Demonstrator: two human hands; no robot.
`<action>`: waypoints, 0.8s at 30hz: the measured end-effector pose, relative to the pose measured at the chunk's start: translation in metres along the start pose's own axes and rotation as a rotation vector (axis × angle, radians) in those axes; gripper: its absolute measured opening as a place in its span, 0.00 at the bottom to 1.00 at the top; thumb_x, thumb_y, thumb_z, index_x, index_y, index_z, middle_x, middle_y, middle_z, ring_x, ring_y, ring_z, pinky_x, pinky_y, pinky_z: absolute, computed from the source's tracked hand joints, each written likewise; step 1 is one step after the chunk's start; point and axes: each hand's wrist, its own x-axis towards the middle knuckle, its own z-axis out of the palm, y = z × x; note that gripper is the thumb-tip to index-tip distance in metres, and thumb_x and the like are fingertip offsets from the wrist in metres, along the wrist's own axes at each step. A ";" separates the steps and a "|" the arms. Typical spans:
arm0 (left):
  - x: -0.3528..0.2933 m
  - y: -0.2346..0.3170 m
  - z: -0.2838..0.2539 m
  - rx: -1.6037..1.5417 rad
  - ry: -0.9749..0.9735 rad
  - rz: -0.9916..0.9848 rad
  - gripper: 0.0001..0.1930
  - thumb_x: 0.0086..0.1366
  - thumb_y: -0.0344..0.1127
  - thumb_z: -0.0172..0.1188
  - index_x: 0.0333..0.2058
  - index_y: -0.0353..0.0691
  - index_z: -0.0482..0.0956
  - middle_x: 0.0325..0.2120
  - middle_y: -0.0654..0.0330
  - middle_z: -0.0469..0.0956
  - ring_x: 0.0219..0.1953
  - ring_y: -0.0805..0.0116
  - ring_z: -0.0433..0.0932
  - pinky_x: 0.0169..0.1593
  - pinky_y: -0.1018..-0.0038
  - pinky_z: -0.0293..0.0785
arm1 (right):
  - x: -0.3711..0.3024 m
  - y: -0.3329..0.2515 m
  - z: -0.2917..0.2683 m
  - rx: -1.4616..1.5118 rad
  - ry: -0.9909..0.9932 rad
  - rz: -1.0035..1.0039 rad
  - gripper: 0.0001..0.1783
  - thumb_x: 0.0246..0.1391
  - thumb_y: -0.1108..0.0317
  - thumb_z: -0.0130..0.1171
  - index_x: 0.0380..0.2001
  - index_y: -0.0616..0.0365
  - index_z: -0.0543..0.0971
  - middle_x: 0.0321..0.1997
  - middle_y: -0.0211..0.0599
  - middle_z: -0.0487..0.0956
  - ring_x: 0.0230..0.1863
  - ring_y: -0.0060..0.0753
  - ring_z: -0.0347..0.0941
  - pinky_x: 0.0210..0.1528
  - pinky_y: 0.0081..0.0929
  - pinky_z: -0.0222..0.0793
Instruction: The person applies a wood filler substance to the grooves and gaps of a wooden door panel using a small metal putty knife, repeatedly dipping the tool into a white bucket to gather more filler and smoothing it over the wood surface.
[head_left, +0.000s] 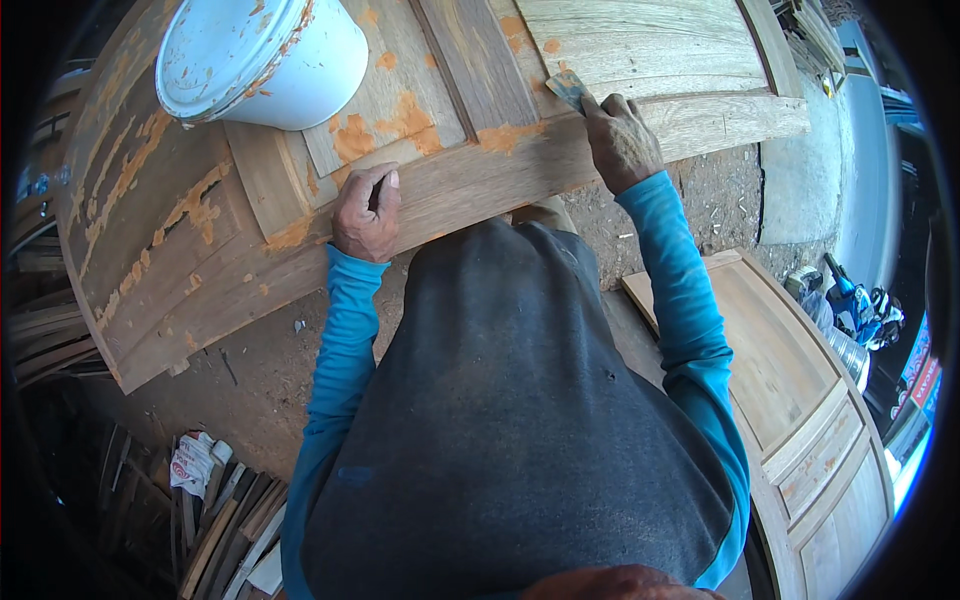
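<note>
Right hand (626, 142) closed around a putty knife (567, 89), its blade jutting toward ten o'clock from the fingers, over a wooden door (490, 182). Toward half past eight, the left hand (366, 215) curls loosely at the door's edge; whether it holds anything, I cannot tell.

Pale light struck my wooden panel (640, 45) and white bucket (310, 85) brightly! Glare burned out the lower right rim, scrap timber (235, 530) lay dim, and fisheye bowing ran into black corners.
</note>
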 end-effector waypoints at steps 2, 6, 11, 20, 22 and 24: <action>0.001 0.001 0.000 0.013 0.001 0.010 0.07 0.70 0.30 0.63 0.44 0.35 0.84 0.32 0.56 0.81 0.33 0.66 0.80 0.40 0.70 0.77 | 0.004 -0.002 -0.012 -0.006 -0.008 -0.008 0.18 0.63 0.68 0.53 0.55 0.53 0.77 0.46 0.46 0.78 0.53 0.52 0.76 0.52 0.46 0.78; 0.001 0.000 0.002 0.001 -0.003 -0.001 0.07 0.70 0.30 0.64 0.44 0.35 0.84 0.33 0.54 0.81 0.35 0.64 0.81 0.42 0.70 0.77 | 0.015 0.002 -0.010 -0.005 -0.042 -0.042 0.15 0.63 0.68 0.52 0.51 0.54 0.78 0.43 0.47 0.78 0.50 0.54 0.78 0.51 0.49 0.78; 0.001 0.001 0.003 0.001 0.008 -0.021 0.07 0.69 0.29 0.64 0.43 0.36 0.84 0.34 0.52 0.82 0.36 0.58 0.83 0.42 0.66 0.78 | 0.024 0.001 -0.016 -0.002 -0.036 -0.045 0.14 0.65 0.69 0.50 0.49 0.53 0.79 0.42 0.49 0.79 0.49 0.55 0.79 0.50 0.50 0.77; 0.004 0.008 0.003 0.023 0.001 -0.058 0.07 0.67 0.29 0.65 0.43 0.37 0.84 0.35 0.51 0.83 0.38 0.52 0.84 0.44 0.64 0.79 | 0.051 0.006 0.009 0.086 0.096 -0.076 0.16 0.66 0.63 0.56 0.53 0.56 0.80 0.38 0.51 0.78 0.42 0.59 0.79 0.47 0.51 0.75; 0.003 0.006 0.002 0.030 0.000 -0.054 0.07 0.67 0.29 0.65 0.42 0.37 0.84 0.35 0.51 0.83 0.38 0.52 0.84 0.44 0.64 0.79 | 0.051 0.011 0.020 0.089 0.037 -0.066 0.17 0.66 0.63 0.56 0.55 0.56 0.80 0.39 0.51 0.78 0.42 0.59 0.79 0.46 0.52 0.75; 0.004 0.006 0.004 0.051 0.015 -0.030 0.07 0.67 0.29 0.66 0.42 0.37 0.84 0.35 0.51 0.83 0.38 0.52 0.84 0.44 0.64 0.80 | 0.046 0.007 0.006 0.082 -0.048 -0.059 0.18 0.66 0.63 0.57 0.55 0.56 0.80 0.39 0.51 0.79 0.42 0.59 0.79 0.46 0.51 0.76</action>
